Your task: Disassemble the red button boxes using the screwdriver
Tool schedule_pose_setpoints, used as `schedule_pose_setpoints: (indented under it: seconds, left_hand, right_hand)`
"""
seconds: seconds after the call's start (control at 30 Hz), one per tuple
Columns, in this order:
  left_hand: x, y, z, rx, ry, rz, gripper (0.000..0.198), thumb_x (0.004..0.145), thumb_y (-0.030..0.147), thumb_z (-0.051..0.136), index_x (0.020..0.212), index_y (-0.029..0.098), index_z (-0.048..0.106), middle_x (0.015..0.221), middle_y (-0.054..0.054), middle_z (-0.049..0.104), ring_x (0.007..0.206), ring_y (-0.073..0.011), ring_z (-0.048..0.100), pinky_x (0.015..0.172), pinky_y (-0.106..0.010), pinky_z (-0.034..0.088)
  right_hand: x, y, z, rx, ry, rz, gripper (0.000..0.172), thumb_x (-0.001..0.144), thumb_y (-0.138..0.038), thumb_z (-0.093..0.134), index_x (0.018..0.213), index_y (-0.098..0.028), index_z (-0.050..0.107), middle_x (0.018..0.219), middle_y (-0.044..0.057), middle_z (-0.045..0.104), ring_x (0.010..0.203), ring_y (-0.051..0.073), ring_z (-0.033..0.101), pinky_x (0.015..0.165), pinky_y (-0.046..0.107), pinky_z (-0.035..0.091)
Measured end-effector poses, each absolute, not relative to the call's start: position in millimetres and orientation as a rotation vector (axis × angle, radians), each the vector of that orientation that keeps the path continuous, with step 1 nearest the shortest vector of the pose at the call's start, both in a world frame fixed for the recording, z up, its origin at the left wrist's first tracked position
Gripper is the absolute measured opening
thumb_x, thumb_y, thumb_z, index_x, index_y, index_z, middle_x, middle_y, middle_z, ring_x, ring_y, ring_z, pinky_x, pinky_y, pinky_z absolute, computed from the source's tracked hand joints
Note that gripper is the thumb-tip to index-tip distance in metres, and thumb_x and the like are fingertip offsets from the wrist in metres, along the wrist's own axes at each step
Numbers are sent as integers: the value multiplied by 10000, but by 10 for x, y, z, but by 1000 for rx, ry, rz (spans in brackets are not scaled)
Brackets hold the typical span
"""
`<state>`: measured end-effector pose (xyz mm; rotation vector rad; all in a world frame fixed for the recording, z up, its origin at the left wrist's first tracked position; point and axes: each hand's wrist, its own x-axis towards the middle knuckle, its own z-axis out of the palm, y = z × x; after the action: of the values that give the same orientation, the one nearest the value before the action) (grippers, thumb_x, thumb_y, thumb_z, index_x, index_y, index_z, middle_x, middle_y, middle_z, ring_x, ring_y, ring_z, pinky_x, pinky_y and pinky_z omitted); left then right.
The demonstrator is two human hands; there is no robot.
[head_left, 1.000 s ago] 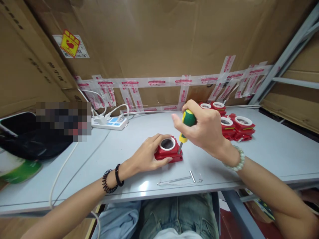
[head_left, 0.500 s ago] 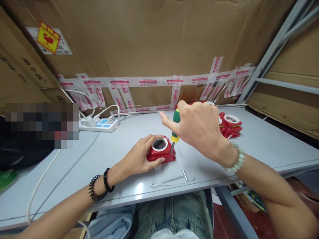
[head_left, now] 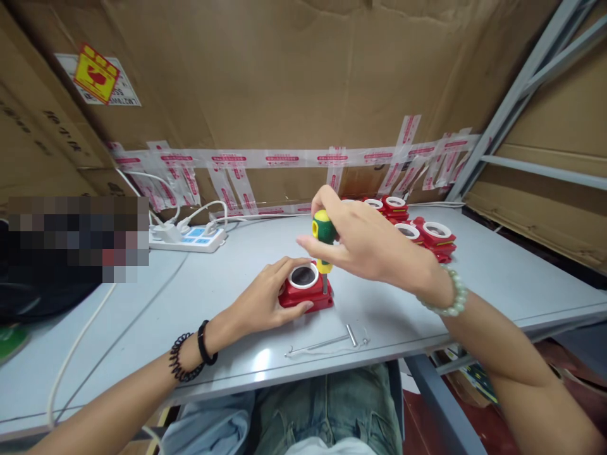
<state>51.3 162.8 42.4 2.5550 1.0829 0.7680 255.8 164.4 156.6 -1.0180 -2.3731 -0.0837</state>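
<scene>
- red boxy block with a white ring (head_left: 307, 296): smooth, glossy, plastic-looking;
- green-and-yellow-handled screwdriver (head_left: 324, 230): plastic-looking grip, metal shaft;
- silver T-shaped tool (head_left: 351, 335): shiny metal;
- pale grey flat tabletop (head_left: 227, 253): smooth, glossy;
- tall brown cardboard panel (head_left: 284, 82): matt, lightly creased;
- pale green bead bracelet (head_left: 458, 297): smooth, polished;
- faded denim trousers (head_left: 327, 404): matt woven cloth

The screwdriver (head_left: 324, 230), which had leaned right a second earlier and less so half a second ago, came nearly upright over the red housing (head_left: 310, 296); the right hand (head_left: 379, 246) rolled about its handle, so that more of the green and yellow grip showed than half a second before; more of the red units (head_left: 437, 244) behind emerged from cover; the view swung over that second, leaving the green container (head_left: 12, 341) mostly cut off at the left edge.
</scene>
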Motion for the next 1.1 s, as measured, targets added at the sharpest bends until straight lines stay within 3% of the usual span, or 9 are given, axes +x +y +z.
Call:
schedule_pose_setpoints:
  seconds: [0.1,0.23,0.33,0.43,0.53,0.63,0.83,1.0,1.1]
  left_hand:
    - [516,1616,442,2544,1090,755,577,828,398,656,1318,239,396,1154,-77,590,971,-247,592,862,-386,464]
    - [516,1615,450,2545,1093,748,581,831,420,652,1321,248,391,1170,-79,582,972,-249,593,863,-388,464]
    - [519,1610,448,2543,1107,732,583,830,423,653,1323,256,390,1182,-79,579,978,-251,593,867,-394,465]
    - [518,1594,457,2544,1115,704,585,839,410,646,1335,249,382,1197,-85,576,993,-254,593,887,-408,464]
    - [526,1576,533,2614,1141,704,563,853,445,631,1328,238,410,1239,-106,577,1100,-299,556,947,-468,426]
    - [600,1578,693,2624,1088,834,480,900,435,577,1311,216,459,1317,-121,552,1205,-314,500,1003,-482,387]
    - [945,1685,806,2245,849,1112,274,950,390,504,1004,159,642,910,-40,699,796,-185,635,706,-287,504]
    - [1024,1781,638,2150,738,1222,275,947,378,521,909,154,676,793,-34,678,828,-190,635,765,-300,504]
    - [982,1779,615,2078,737,1204,320,926,433,545,868,147,677,771,-41,666,755,-184,620,686,-291,498]
  right_hand:
    - [2514,1694,1498,-1038,-2281,-101,258,861,-400,601,939,-181,489,654,-27,516,562,124,427,562,275,289]
    - [2592,1738,1539,-833,-2407,150,223,870,-266,590,1030,-194,451,793,-18,554,636,111,471,610,256,358]
    - [2685,1779,1590,-749,-2507,240,239,886,-321,581,1043,-209,441,842,-8,569,659,117,491,609,257,368]
    - [2707,1782,1584,-888,-2448,139,236,896,-391,569,981,-207,448,721,-29,543,594,123,451,580,272,336]
    - [2683,1718,1562,-950,-2371,87,268,888,-421,585,937,-198,447,703,-30,537,595,122,447,589,272,337]
    - [2671,1635,1571,-876,-2400,164,225,891,-330,595,979,-188,445,767,-23,540,632,110,469,615,252,358]
    - [2675,1650,1513,-836,-2356,241,148,907,-229,526,1000,-185,420,815,-11,526,660,115,474,642,259,379]
    - [2642,1693,1383,-831,-2133,153,279,858,-398,613,937,-185,452,853,16,570,711,140,514,673,286,410]
    - [2636,1654,1397,-798,-2073,155,285,793,-355,694,922,-172,517,844,14,614,724,140,548,683,279,427]
